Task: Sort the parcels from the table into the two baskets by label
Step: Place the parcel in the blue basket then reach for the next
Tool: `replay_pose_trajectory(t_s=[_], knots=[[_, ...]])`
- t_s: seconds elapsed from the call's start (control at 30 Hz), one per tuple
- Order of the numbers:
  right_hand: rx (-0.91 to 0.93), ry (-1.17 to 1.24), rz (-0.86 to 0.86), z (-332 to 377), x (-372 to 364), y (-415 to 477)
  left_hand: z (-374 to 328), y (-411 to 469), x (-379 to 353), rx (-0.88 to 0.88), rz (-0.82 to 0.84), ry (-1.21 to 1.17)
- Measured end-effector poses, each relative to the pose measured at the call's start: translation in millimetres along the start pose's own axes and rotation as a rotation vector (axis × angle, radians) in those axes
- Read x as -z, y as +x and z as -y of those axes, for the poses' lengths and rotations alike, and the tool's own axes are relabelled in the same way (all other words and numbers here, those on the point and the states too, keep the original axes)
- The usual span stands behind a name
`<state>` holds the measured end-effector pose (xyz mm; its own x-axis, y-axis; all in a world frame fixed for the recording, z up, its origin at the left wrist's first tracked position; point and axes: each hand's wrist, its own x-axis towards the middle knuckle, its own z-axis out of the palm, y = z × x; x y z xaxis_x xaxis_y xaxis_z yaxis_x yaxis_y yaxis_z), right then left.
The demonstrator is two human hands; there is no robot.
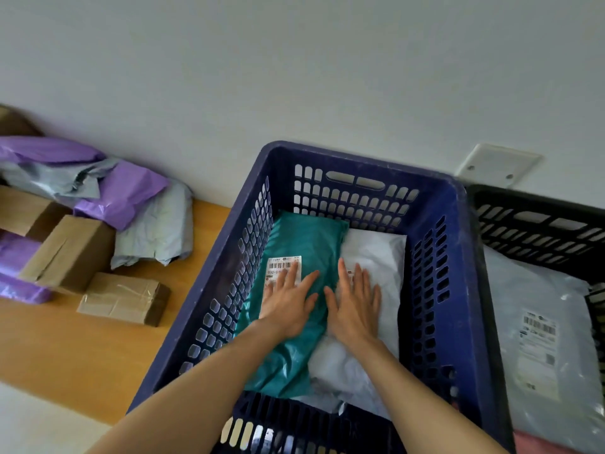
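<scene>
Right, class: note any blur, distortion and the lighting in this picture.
Head view: the wide-angle lens skews the blue basket; the cardboard boxes at left are smeared with blur; light is soft and even, without hard shadows.

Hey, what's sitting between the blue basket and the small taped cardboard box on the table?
Nothing: in the head view only bare wooden table separates the blue basket from the taped cardboard box.

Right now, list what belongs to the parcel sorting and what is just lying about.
Job: blue basket; black basket; teal parcel under the left hand; white parcel under the right hand; grey parcel in the black basket; purple mailers, grey mailers and cardboard boxes on the table.
Lying about: white wall plate behind the baskets.
</scene>
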<state>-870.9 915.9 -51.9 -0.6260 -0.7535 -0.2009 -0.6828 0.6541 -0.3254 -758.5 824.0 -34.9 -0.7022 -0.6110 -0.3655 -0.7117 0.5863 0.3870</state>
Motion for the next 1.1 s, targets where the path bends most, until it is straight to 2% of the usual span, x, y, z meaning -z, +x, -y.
replay_pose_trajectory(t_s=[0.13, 0.37, 0.6, 0.77, 1.1], knots=[[0.058, 0.109, -0.127, 12, 23, 7, -8, -7, 26, -0.005, -0.083, -0.11], [0.135, 0.274, -0.334, 46, 71, 8, -22, -31, 87, -0.07, -0.295, -0.134], [0.232, 0.39, -0.41, 99, 107, -7, -16, -64, 154, -0.155, -0.499, -0.132], [0.309, 0.411, -0.436, 152, 112, -25, 20, -101, 186, -0.187, -0.552, -0.114], [0.37, 0.394, -0.48, 281, 68, -89, 160, -183, 211, -0.145, -0.633, -0.18]])
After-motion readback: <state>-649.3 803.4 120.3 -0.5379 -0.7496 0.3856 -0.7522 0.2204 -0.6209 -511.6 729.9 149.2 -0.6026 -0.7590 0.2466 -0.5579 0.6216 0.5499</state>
